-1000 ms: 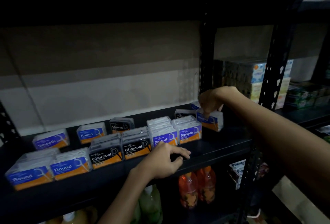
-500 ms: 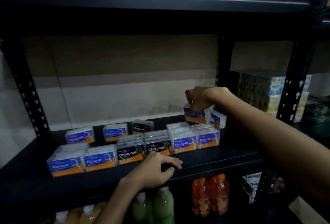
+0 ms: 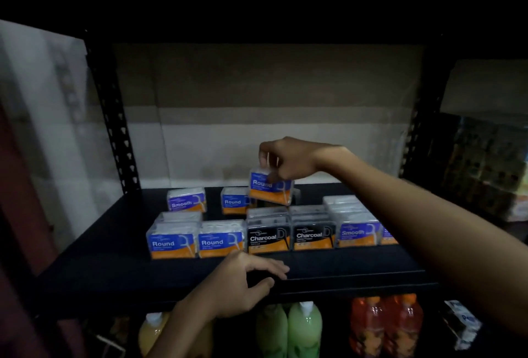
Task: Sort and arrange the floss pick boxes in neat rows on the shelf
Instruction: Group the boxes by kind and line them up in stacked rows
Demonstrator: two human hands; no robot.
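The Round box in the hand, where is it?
In the head view, the right hand holds the Round box in the air near the shelf's middle, above the Charcoal boxes.

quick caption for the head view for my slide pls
Right hand lifts a Round box above the sorted rows while the left hand rests on the shelf edge.

Shelf: black metal, matt finish; perforated steel uprights at its back corners.
Floss pick boxes on shelf: clear glossy plastic, printed paper labels.
Bottles below shelf: translucent smooth plastic, slight sheen.
Wall behind shelf: matt, pale.
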